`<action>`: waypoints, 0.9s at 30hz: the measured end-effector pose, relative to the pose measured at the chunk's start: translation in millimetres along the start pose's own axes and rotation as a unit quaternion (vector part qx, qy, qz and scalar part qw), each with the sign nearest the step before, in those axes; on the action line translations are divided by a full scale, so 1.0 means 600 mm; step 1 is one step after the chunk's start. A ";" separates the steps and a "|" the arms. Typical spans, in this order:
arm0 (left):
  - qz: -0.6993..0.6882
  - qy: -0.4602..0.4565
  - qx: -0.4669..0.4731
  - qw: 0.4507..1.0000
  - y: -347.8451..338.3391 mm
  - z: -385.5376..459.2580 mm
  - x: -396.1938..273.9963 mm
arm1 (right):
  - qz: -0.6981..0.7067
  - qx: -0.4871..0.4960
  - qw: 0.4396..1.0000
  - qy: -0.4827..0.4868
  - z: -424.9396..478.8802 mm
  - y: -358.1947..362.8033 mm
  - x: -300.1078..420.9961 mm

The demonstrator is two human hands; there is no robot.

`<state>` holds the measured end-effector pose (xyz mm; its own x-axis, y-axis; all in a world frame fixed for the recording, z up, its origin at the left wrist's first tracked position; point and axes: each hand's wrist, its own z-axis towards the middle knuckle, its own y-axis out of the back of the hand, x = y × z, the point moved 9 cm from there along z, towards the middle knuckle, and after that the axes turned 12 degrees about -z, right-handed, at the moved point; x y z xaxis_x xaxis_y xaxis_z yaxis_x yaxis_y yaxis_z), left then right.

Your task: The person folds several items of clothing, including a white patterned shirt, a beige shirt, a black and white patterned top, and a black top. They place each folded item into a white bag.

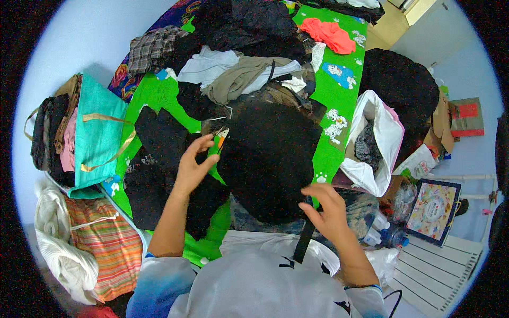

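A large black cloth item (274, 159) lies in front of me, with its dark strap (304, 242) hanging down toward my lap. On its left side my left hand (195, 161) has thumb and fingers apart, close to a small orange and white tool (222, 139) whose kind I cannot tell. My right hand (324, 208) is at the lower right edge of the black cloth, fingers curled and spaced from the thumb; whether it touches the cloth is unclear. Dark garments (159, 179) lie left of my left hand. Beyond the black item are grey, white and olive garments (234, 75).
A green patterned sheet (338, 83) lies under the clothes. At left stand a turquoise bag (101, 139) and a striped cloth (105, 246). A coral garment (330, 35) lies far right; a white bag (370, 143) and a framed picture (433, 212) are at right.
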<state>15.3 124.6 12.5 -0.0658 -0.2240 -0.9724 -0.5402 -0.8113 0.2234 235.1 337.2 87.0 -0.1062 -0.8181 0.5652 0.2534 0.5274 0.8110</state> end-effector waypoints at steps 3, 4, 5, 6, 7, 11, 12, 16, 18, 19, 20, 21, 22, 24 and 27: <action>0.066 -0.081 -0.003 0.995 -0.038 -0.006 -0.036 | -0.011 0.004 0.999 -0.035 0.026 -0.043 -0.005; 0.103 -0.122 0.019 0.987 -0.057 -0.002 -0.053 | -0.014 0.008 0.999 -0.046 0.035 -0.057 -0.005; 0.140 -0.131 0.027 0.981 -0.074 0.003 -0.059 | -0.032 0.018 0.998 -0.052 0.041 -0.072 -0.008; 0.158 -0.148 0.033 0.976 -0.089 0.006 -0.066 | -0.050 0.030 0.997 -0.057 0.047 -0.087 -0.013; 0.176 -0.165 0.039 0.970 -0.104 0.010 -0.075 | -0.069 0.042 0.995 -0.064 0.052 -0.099 -0.015; 0.269 -0.193 -0.009 0.944 -0.127 0.034 -0.096 | -0.066 0.025 0.995 -0.067 0.073 -0.109 0.011; 0.267 -0.202 -0.034 0.942 -0.129 0.039 -0.105 | -0.061 0.024 0.996 -0.065 0.079 -0.108 0.022; 0.261 -0.266 0.002 0.928 -0.146 0.081 -0.101 | -0.088 -0.062 0.993 -0.048 0.095 -0.128 0.019; 0.228 -0.281 0.024 0.932 -0.142 0.080 -0.117 | -0.056 -0.034 0.996 -0.063 0.103 -0.142 -0.011; 0.209 -0.293 0.037 0.932 -0.144 0.082 -0.140 | -0.044 -0.023 0.996 -0.073 0.106 -0.144 -0.029; 0.143 -0.336 0.032 0.930 -0.134 0.053 -0.192 | -0.042 -0.043 0.994 -0.087 0.100 -0.123 -0.036; 0.117 -0.330 0.080 0.933 -0.138 0.030 -0.228 | -0.033 -0.059 0.993 -0.097 0.096 -0.103 -0.043; 0.112 -0.342 0.123 0.925 -0.145 -0.001 -0.256 | -0.003 -0.099 0.989 -0.111 0.091 -0.081 -0.049; 0.053 -0.338 0.276 0.898 -0.168 -0.057 -0.272 | 0.038 -0.157 0.978 -0.130 0.081 -0.058 -0.064; -0.112 -0.220 0.426 0.871 -0.168 -0.101 -0.242 | 0.250 -0.004 0.966 -0.061 0.045 -0.123 -0.084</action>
<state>130.1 206.0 135.5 -0.0920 0.2681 -0.9590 -0.9946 -0.0714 0.0754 195.8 345.6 3.0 -0.0804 -0.4275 0.9004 0.3091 0.8481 0.4303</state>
